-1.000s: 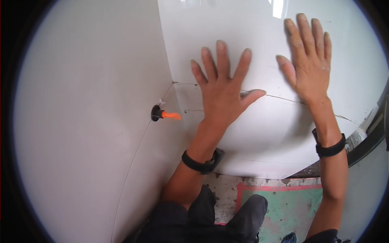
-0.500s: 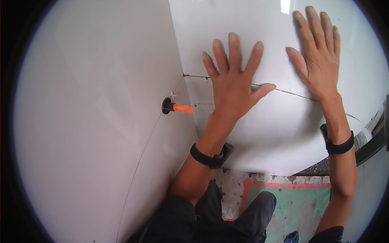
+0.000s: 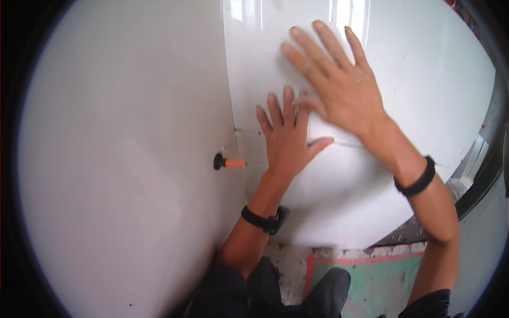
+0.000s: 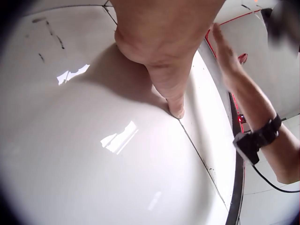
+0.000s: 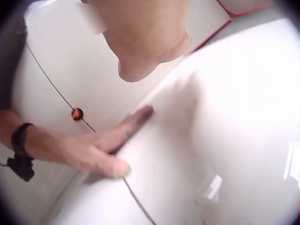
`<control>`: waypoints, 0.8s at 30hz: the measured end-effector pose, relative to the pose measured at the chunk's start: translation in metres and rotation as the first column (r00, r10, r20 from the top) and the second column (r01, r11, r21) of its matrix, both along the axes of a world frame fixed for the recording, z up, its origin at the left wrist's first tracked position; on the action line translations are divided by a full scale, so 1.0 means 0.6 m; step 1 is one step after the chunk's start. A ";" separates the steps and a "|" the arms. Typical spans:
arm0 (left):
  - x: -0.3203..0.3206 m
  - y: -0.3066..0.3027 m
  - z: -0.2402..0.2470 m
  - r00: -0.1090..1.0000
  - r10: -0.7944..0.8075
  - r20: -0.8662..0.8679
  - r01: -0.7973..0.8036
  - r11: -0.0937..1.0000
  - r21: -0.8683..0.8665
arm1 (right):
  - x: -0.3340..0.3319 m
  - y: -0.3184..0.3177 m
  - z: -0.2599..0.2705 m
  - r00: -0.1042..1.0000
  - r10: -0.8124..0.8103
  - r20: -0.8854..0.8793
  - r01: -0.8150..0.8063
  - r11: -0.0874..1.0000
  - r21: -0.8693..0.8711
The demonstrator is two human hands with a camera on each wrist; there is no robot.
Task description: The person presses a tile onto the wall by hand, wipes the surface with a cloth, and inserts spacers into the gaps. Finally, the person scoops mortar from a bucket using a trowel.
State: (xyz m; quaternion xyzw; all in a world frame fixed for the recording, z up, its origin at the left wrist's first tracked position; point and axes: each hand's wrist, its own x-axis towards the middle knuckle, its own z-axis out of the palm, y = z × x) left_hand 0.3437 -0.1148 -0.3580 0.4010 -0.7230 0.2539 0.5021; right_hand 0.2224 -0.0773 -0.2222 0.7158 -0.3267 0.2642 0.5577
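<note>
My left hand lies with spread, straight fingers on a glossy white tile, across the dark joint to the tile below. In the left wrist view its thumb tip touches right at that joint. My right hand, slightly blurred, is over the upper tile with fingers extended, its thumb overlapping the left fingertips in the head view. A shadow of it falls on the tile in the right wrist view, and nothing is in its grasp. Left of the left hand, an orange-and-black tile leveling clip sticks out of the side wall's joint.
A large pale tiled wall meets the white tiles at a corner on the left. Below is a stained floor with a green sheet edged in red tape. A dark curved edge borders the tiles at the right.
My right hand has moved left and turned inward, close to the left hand. The left hand stays at the joint; the head view has shifted slightly.
</note>
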 end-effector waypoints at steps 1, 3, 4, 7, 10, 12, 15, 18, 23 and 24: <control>0.004 0.003 0.003 1.000 -0.017 0.001 0.017 0.999 0.037 | 0.029 0.031 0.011 0.997 0.078 -0.022 -0.078 0.997 -0.021; 0.012 0.004 0.007 0.998 -0.067 -0.019 0.069 0.992 0.108 | 0.076 0.064 0.044 0.972 0.232 -0.033 -0.234 0.970 -0.071; 0.009 0.001 0.009 0.998 -0.055 -0.021 0.057 0.995 0.086 | 0.065 0.030 0.057 0.969 0.243 -0.042 -0.246 0.965 -0.091; 0.008 -0.003 -0.003 1.000 0.021 -0.021 -0.021 1.000 0.008 | 0.041 -0.088 0.086 1.000 0.006 0.026 -0.002 0.988 -0.156; 0.005 -0.003 -0.005 0.999 0.019 -0.030 -0.019 1.000 -0.012 | 0.038 -0.057 0.081 0.998 0.041 0.053 -0.034 0.990 -0.133; 0.003 -0.002 -0.007 1.000 0.013 -0.011 -0.013 1.000 0.000 | 0.070 0.001 0.099 0.991 0.125 0.050 -0.123 0.991 -0.044; 0.013 -0.012 -0.011 1.000 0.020 0.009 -0.020 1.000 -0.007 | 0.100 0.010 0.163 0.980 0.194 0.048 -0.174 0.947 -0.269; 0.009 -0.018 0.005 1.000 0.020 -0.011 -0.020 1.000 0.003 | 0.078 -0.095 0.174 0.989 0.125 0.080 -0.096 0.951 -0.293; 0.008 -0.011 -0.010 1.000 0.002 0.006 -0.002 1.000 0.031 | 0.085 -0.062 0.178 0.992 0.095 0.080 -0.073 0.969 -0.237; 0.010 -0.016 -0.007 1.000 0.008 -0.001 -0.008 1.000 0.021 | 0.104 -0.015 0.191 0.989 0.140 0.055 -0.116 0.941 -0.319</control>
